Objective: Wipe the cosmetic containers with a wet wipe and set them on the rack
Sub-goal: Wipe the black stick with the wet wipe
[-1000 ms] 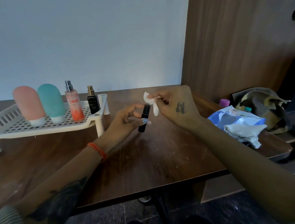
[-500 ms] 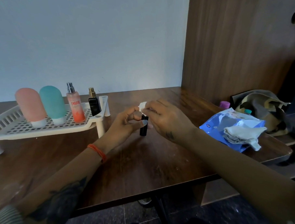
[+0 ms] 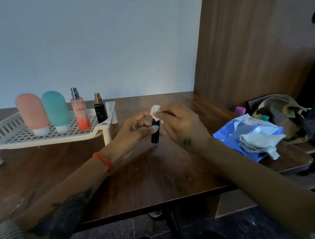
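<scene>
I am holding the black tube (image 3: 155, 133) upright above the table (image 3: 155, 173) in my left hand (image 3: 133, 131), thumb and fingers pinching its middle. My right hand (image 3: 182, 125) is pinching a wet wipe (image 3: 155, 111) against the tube's top. The tube looks light, stiff and smooth, likely slippery when damp, so I judge a grip round its middle is safest. The rack (image 3: 45, 138) is standing to my left, carrying four bottles; the wipes pack (image 3: 244, 133) is lying to my right.
</scene>
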Available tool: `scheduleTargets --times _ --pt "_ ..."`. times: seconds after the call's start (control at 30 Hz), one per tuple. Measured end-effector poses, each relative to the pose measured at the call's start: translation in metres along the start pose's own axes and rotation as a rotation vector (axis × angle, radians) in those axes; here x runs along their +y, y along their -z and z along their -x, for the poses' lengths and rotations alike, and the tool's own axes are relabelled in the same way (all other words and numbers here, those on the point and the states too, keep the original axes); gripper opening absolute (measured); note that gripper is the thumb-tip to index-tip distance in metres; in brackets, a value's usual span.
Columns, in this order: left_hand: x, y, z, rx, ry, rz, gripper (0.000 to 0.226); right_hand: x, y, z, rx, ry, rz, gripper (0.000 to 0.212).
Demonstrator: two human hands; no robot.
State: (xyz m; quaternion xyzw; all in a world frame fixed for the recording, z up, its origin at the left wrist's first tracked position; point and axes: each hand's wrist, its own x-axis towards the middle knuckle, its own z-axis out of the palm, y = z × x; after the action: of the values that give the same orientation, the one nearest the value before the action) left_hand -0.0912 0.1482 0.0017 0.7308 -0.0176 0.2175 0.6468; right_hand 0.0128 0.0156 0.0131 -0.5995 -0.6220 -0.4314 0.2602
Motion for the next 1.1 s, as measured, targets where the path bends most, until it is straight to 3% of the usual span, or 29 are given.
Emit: scheduleTargets --times 0.17,0.23,0.33,0.37,0.47,0.53,0.57,0.67,0.73,0.87,1.0,1.1 --pt "0.001 0.005 0.0 0.044 -0.004 -0.017 0.035 -0.005 -0.008 0.005 -0.146 0.061 0.024 0.021" --pt "0.002 0.003 0.0 0.039 -0.003 -0.031 0.035 -0.005 -0.004 0.008 -0.09 -0.013 -0.05 0.012" --pt "0.003 0.003 -0.003 0.083 0.001 -0.04 0.033 0.0 -0.001 0.009 -0.034 -0.24 -0.064 0.016" --pt "0.002 0.004 -0.003 0.1 0.002 -0.048 0.032 0.002 -0.001 0.01 -0.121 -0.305 -0.05 0.017" --pt "0.002 0.004 -0.003 0.091 0.009 -0.087 0.032 0.004 -0.003 0.01 -0.645 -0.447 0.002 0.026" --pt "0.001 0.004 -0.003 0.081 0.007 -0.106 0.031 0.004 -0.003 0.008 -0.784 -0.502 -0.038 0.026" --pt "0.001 0.005 -0.003 0.082 0.005 -0.124 0.031 0.004 -0.001 0.006 -0.762 -0.529 -0.068 0.025" --pt "-0.001 0.007 -0.004 0.111 -0.009 -0.22 0.033 0.009 0.006 -0.007 -0.49 -0.624 -0.118 0.026" --pt "-0.003 0.007 -0.003 0.122 -0.021 -0.208 0.036 0.009 0.014 -0.02 -0.349 -0.681 -0.287 0.024" --pt "-0.004 0.007 -0.003 0.141 -0.015 -0.147 0.048 0.007 0.019 -0.044 -0.46 -0.674 -0.528 0.024" --pt "-0.007 0.007 -0.004 0.139 0.001 -0.131 0.05 0.009 0.005 -0.051 -0.554 -0.529 -0.449 0.007" --pt "-0.011 0.008 -0.005 0.14 -0.024 -0.168 0.042 0.014 0.001 -0.054 -0.592 -0.496 -0.434 0.015"
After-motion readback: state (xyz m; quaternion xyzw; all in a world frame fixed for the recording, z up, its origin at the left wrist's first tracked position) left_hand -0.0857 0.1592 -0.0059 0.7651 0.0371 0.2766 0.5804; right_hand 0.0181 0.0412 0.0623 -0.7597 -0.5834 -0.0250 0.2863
